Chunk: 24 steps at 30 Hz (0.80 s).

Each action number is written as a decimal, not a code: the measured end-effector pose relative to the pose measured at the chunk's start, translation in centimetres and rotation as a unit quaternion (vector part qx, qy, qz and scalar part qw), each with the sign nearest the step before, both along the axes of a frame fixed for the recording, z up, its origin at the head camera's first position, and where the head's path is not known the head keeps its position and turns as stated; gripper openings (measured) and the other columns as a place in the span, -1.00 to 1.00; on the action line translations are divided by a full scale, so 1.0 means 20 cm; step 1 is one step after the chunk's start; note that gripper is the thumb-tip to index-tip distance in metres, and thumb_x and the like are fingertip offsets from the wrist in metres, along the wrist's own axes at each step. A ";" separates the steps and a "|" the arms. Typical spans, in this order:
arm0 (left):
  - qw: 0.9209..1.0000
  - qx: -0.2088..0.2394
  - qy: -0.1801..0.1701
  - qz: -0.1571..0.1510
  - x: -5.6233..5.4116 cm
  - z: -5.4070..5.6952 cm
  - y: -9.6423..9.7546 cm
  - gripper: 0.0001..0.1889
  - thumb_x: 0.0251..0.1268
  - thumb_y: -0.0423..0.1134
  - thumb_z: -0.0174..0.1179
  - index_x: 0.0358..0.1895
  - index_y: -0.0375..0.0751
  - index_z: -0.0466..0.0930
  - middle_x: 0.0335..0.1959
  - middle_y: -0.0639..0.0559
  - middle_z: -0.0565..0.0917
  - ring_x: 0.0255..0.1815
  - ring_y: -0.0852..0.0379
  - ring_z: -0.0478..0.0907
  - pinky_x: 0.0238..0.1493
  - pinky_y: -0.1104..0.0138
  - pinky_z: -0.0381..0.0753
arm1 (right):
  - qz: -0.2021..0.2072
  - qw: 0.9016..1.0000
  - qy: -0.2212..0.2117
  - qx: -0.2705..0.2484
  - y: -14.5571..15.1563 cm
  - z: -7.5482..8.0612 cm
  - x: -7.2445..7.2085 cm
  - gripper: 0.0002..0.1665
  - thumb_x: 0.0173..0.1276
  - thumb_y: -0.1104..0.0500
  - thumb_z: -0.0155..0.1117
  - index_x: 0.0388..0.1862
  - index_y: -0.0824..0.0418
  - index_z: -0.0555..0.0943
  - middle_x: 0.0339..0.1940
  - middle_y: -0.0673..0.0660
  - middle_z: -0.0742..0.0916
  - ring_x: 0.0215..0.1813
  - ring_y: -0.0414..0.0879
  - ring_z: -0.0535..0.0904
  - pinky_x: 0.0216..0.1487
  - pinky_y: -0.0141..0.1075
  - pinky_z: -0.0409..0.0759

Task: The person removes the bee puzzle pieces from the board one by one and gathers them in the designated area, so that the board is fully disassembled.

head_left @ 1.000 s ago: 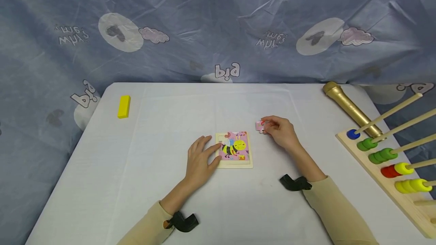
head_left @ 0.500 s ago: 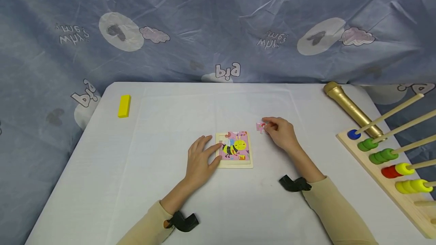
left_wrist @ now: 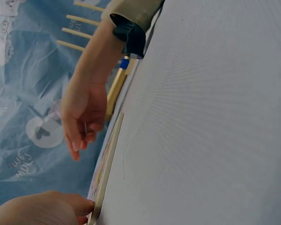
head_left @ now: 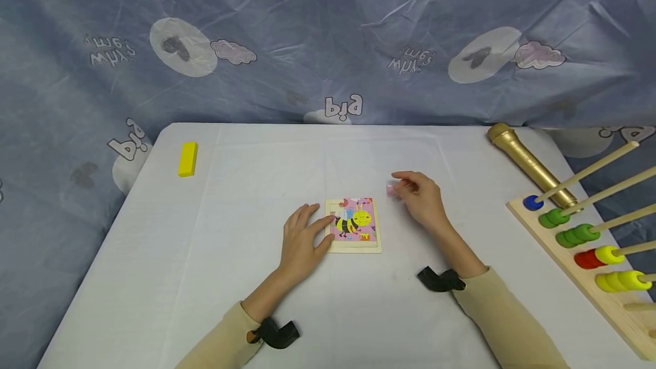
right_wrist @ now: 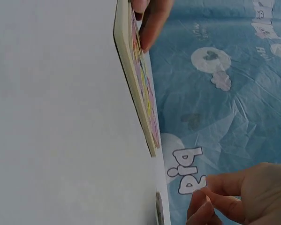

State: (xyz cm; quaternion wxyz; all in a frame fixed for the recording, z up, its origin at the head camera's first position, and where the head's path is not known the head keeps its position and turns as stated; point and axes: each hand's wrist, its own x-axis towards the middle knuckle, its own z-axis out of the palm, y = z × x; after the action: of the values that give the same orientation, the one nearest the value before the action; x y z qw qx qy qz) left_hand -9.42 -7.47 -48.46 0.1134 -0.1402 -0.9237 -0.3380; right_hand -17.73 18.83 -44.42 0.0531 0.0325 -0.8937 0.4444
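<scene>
A square wooden bee puzzle (head_left: 361, 220) lies on the white table in the head view, with a pale gap at its upper left. My left hand (head_left: 302, 241) rests at its left edge, index finger and thumb on the frame, fingers fairly straight. To the right of the puzzle, my right hand (head_left: 422, 198) has curled fingers, thumb and fingertips pinched together. A pink puzzle piece (head_left: 390, 189) shows at these fingertips, mostly hidden. The left wrist view shows a thin pale edge between the fingers. In the right wrist view, a small flat object (right_wrist: 159, 208) lies on the table.
A yellow block (head_left: 188, 159) lies at the far left of the table. At the right are a gold microphone (head_left: 528, 161) and a wooden board with pegs and coloured rings (head_left: 579, 266). A blue-grey printed curtain (head_left: 287, 73) hangs behind.
The right hand has shifted slightly and its fingers have lifted a little, so less of the pink piece shows. The left hand and the puzzle stay in place.
</scene>
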 end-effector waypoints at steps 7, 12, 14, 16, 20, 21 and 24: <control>1.000 0.001 0.004 0.000 0.00 0.00 0.00 -0.62 0.18 -0.19 0.33 0.10 -0.10 0.69 0.31 -0.20 0.46 0.43 -0.21 0.22 0.37 -0.15 0.14 | 0.065 0.998 0.011 -0.005 -0.17 0.01 0.06 -0.67 0.28 0.31 0.31 0.04 0.30 0.67 -0.29 0.16 0.62 -0.31 -0.08 0.48 -0.36 -0.48 0.42; 1.000 -0.002 0.005 0.000 0.00 -0.01 0.00 -0.62 0.18 -0.18 0.33 0.10 -0.09 0.69 0.31 -0.19 0.46 0.42 -0.21 0.22 0.36 -0.16 0.15 | 0.098 0.995 0.028 -0.004 -0.27 0.00 0.08 -0.66 0.24 0.33 0.35 0.02 0.33 0.67 -0.32 0.16 0.62 -0.32 -0.07 0.50 -0.23 -0.39 0.41; 1.000 -0.003 0.007 0.000 0.00 -0.01 0.00 -0.62 0.19 -0.18 0.33 0.10 -0.08 0.69 0.31 -0.19 0.46 0.42 -0.21 0.23 0.36 -0.16 0.15 | 0.106 0.994 0.036 -0.007 -0.29 -0.01 0.08 -0.67 0.23 0.32 0.36 0.00 0.33 0.68 -0.33 0.15 0.61 -0.35 -0.08 0.49 -0.25 -0.39 0.40; 1.000 -0.003 0.009 -0.001 0.00 -0.01 0.00 -0.62 0.19 -0.18 0.33 0.10 -0.08 0.69 0.30 -0.19 0.47 0.42 -0.20 0.23 0.36 -0.15 0.16 | 0.111 0.993 0.043 -0.009 -0.31 -0.01 0.08 -0.68 0.23 0.32 0.37 -0.01 0.34 0.68 -0.34 0.15 0.61 -0.37 -0.09 0.48 -0.29 -0.41 0.40; 1.000 -0.005 0.012 -0.001 0.00 -0.01 0.00 -0.62 0.19 -0.17 0.34 0.10 -0.07 0.69 0.30 -0.19 0.47 0.42 -0.20 0.23 0.35 -0.14 0.17 | 0.111 0.992 0.055 -0.006 -0.32 -0.02 0.09 -0.68 0.20 0.34 0.38 -0.03 0.34 0.69 -0.37 0.16 0.61 -0.38 -0.11 0.46 -0.36 -0.48 0.40; 1.000 -0.005 0.012 -0.001 0.00 -0.01 0.00 -0.62 0.18 -0.17 0.34 0.10 -0.07 0.69 0.30 -0.18 0.47 0.42 -0.20 0.23 0.36 -0.14 0.17 | 0.111 0.992 0.055 -0.006 -0.32 -0.02 0.09 -0.68 0.20 0.34 0.39 -0.03 0.34 0.69 -0.37 0.16 0.61 -0.38 -0.11 0.45 -0.37 -0.49 0.40; 1.000 -0.005 0.011 0.000 0.00 -0.01 0.00 -0.62 0.18 -0.17 0.34 0.10 -0.07 0.69 0.31 -0.18 0.47 0.42 -0.19 0.23 0.36 -0.14 0.16 | 0.110 0.992 0.055 -0.004 -0.32 -0.03 0.09 -0.67 0.18 0.35 0.40 -0.04 0.34 0.69 -0.38 0.16 0.62 -0.40 -0.11 0.45 -0.38 -0.51 0.38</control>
State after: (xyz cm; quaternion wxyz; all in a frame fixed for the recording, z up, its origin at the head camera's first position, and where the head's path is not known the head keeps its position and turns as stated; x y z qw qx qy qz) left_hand -9.48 -7.56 -48.62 0.1234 -0.1442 -0.9242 -0.3314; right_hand -15.97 12.42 -45.02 0.0534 0.1549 -0.8783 0.4491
